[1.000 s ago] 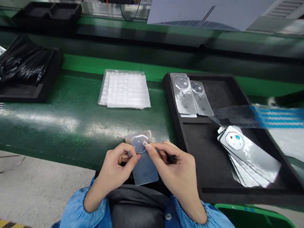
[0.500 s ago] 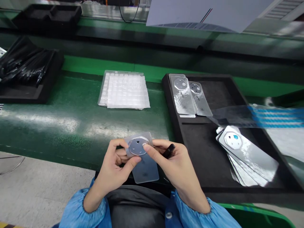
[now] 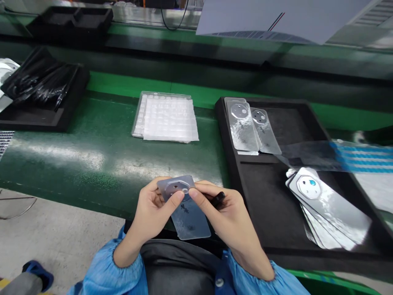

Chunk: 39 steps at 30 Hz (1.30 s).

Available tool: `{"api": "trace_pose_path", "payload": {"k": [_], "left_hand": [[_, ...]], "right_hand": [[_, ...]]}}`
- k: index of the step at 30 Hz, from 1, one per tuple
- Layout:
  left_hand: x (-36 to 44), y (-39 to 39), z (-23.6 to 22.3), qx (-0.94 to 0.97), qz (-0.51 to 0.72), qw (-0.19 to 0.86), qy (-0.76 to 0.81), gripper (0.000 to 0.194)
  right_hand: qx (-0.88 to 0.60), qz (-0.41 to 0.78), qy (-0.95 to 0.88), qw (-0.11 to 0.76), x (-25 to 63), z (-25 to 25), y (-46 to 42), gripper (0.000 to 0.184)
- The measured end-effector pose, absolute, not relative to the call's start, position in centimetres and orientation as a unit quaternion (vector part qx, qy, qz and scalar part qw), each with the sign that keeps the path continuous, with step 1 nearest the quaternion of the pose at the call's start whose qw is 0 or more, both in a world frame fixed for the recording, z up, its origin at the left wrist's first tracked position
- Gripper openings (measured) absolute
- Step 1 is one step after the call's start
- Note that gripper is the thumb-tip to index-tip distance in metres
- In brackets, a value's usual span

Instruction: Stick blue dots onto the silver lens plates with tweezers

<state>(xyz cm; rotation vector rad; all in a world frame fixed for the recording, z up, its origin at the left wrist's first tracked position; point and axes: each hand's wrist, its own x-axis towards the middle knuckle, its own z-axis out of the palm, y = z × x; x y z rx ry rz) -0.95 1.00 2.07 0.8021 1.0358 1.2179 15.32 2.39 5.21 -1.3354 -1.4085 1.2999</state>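
While the left hand (image 3: pixel 152 213) pinches the top edge of a transparent film card (image 3: pixel 190 221) between thumb and bent fingers, the right hand (image 3: pixel 225 221) closes in from the other side, its forefinger (image 3: pixel 192 192) pressing on the card's upper end. A small black tool (image 3: pixel 218 199), its tip and full shape hidden, sticks out from the right hand's curled fingers. On the upper end of the card sits a silvery octagonal metal plate (image 3: pixel 175 187) with round holes, partly covered by both hands' fingertips. The card's lower end hangs free above the person's dark trousers (image 3: pixel 176 262), and blue sleeves (image 3: pixel 104 274) gather at both wrists.

Just beyond the hands lies the green bench (image 3: pixel 92 164). To the right, a black foam tray (image 3: pixel 233 164) holds a fanned stack of similar film cards (image 3: pixel 330 209), the top one with a blue dot in its octagonal plate. Two more cards (image 3: pixel 242 127) overlap near the tray's far edge. A blurred strip of film with blue bands (image 3: pixel 337 157) crosses above the tray's right side. Farther along the bench, a transparent blister tray (image 3: pixel 166 116) lies under a white sheet, and at far left a black tray (image 3: pixel 46 114) carries a bundle of black items (image 3: pixel 43 82).
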Motion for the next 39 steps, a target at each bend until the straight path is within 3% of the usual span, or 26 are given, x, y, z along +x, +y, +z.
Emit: {"api": "trace_pose_path", "payload": {"k": [10,19,29,35,39], "left_hand": [[-1.4,0.9,2.1,0.358,0.497,0.671,0.418,0.036],[-1.4,1.0,2.1,0.377,0.493,0.647,0.443,0.038],[-1.4,0.9,2.2,0.401,0.524,0.611,0.437,0.017],[-1.4,0.5,2.0,0.387,0.501,0.648,0.423,0.016],[-1.5,0.3,1.9,0.417,0.497,0.63,0.426,0.011]], "right_hand": [[-0.543,0.473,-0.546,0.428,15.1,4.7,2.1,0.013],[-0.528,0.441,-0.616,0.384,15.1,5.7,2.1,0.016],[-0.508,0.351,-0.687,0.383,15.9,5.9,1.6,0.006],[-0.459,0.24,-0.778,0.355,16.7,7.3,1.8,0.012],[-0.445,0.232,-0.793,0.344,17.1,7.4,2.0,0.012]]}}
